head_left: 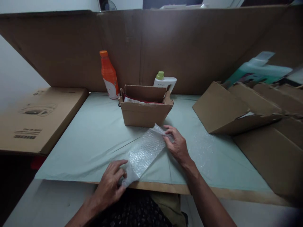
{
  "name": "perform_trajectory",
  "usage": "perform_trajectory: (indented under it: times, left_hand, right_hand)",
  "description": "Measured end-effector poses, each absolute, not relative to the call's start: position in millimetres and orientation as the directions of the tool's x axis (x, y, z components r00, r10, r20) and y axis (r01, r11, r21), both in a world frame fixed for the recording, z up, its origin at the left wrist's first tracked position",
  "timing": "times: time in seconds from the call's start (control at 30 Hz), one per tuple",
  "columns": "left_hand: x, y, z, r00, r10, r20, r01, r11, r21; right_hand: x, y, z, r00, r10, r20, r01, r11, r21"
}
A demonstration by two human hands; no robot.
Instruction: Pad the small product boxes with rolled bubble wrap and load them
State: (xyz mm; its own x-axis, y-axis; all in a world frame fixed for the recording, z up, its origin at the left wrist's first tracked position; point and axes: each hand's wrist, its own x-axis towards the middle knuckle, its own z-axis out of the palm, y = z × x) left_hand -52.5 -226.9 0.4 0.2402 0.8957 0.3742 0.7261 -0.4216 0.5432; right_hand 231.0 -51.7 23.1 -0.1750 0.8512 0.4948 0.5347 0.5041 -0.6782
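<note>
A strip of clear bubble wrap (148, 149) stretches at a slant between my two hands, over the front part of the table. My left hand (113, 178) grips its near end, by the table's front edge, with the thumb and fingers closed around the plastic. At the far end, my right hand (176, 143) pinches a folded corner between thumb and fingers. Just beyond the wrap stands a small open cardboard box (145, 114). Something dark red and white shows inside the box, but I cannot make out what it is.
Behind the box stand an orange bottle (109, 75) and a white bottle with a green cap (165, 82). More bubble wrap (202, 151) lies flat at right. Open cardboard boxes (227, 107) and a teal jug (258, 71) fill the right side; a large flat carton (40, 119) is left.
</note>
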Motion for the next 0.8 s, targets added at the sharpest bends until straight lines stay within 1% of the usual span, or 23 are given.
perform_trajectory:
  times: [0.1, 0.23, 0.3, 0.37, 0.43, 0.5, 0.57, 0.6, 0.7, 0.77, 0.8]
  left_hand:
    - [-80.1, -228.5, -17.5, 0.103, 0.918, 0.382, 0.804, -0.303, 0.511]
    - [-118.0, -214.1, -30.8, -0.140, 0.896, 0.421, 0.864, -0.097, 0.494]
    - [-126.9, -208.0, -26.5, -0.229, 0.868, 0.441, 0.863, -0.029, 0.505]
    - [-125.8, -205.2, -16.9, -0.278, 0.849, 0.450, 0.854, 0.004, 0.520]
    - [-115.4, -203.7, -6.9, -0.254, 0.848, 0.465, 0.856, -0.026, 0.516]
    - [-99.0, -200.8, -1.4, -0.149, 0.859, 0.490, 0.863, -0.129, 0.488]
    - [-82.3, -195.3, -2.1, -0.017, 0.871, 0.492, 0.857, -0.241, 0.455]
    - [-75.8, -191.9, -4.4, 0.043, 0.883, 0.467, 0.853, -0.275, 0.443]
    - [-69.6, -183.1, -14.9, 0.158, 0.933, 0.322, 0.864, -0.289, 0.413]
    - [-77.2, -180.3, -22.0, 0.193, 0.945, 0.265, 0.870, -0.289, 0.399]
    - [-83.2, -179.9, -25.1, 0.215, 0.941, 0.260, 0.866, -0.307, 0.394]
  right_hand:
    - [225.9, -52.9, 21.5, -0.176, 0.862, 0.475, 0.574, 0.481, -0.662]
    - [243.7, -72.5, 5.7, -0.150, 0.913, 0.380, 0.692, 0.372, -0.619]
    - [259.8, -88.8, -4.8, -0.119, 0.929, 0.352, 0.786, 0.304, -0.538]
    - [276.3, -106.1, -12.2, -0.082, 0.932, 0.352, 0.872, 0.238, -0.427]
    - [286.7, -120.4, -14.4, -0.053, 0.927, 0.370, 0.921, 0.189, -0.341]
    - [284.1, -129.1, -12.0, -0.060, 0.914, 0.402, 0.931, 0.197, -0.308]
    - [266.2, -132.2, -8.0, -0.127, 0.897, 0.424, 0.907, 0.278, -0.315]
    - [253.3, -132.0, -6.4, -0.181, 0.891, 0.417, 0.886, 0.332, -0.324]
    - [218.5, -126.5, -5.4, -0.369, 0.872, 0.322, 0.803, 0.473, -0.362]
    - [215.8, -122.0, -6.4, -0.398, 0.872, 0.285, 0.782, 0.485, -0.392]
    - [223.2, -120.9, -6.5, -0.364, 0.884, 0.295, 0.790, 0.460, -0.405]
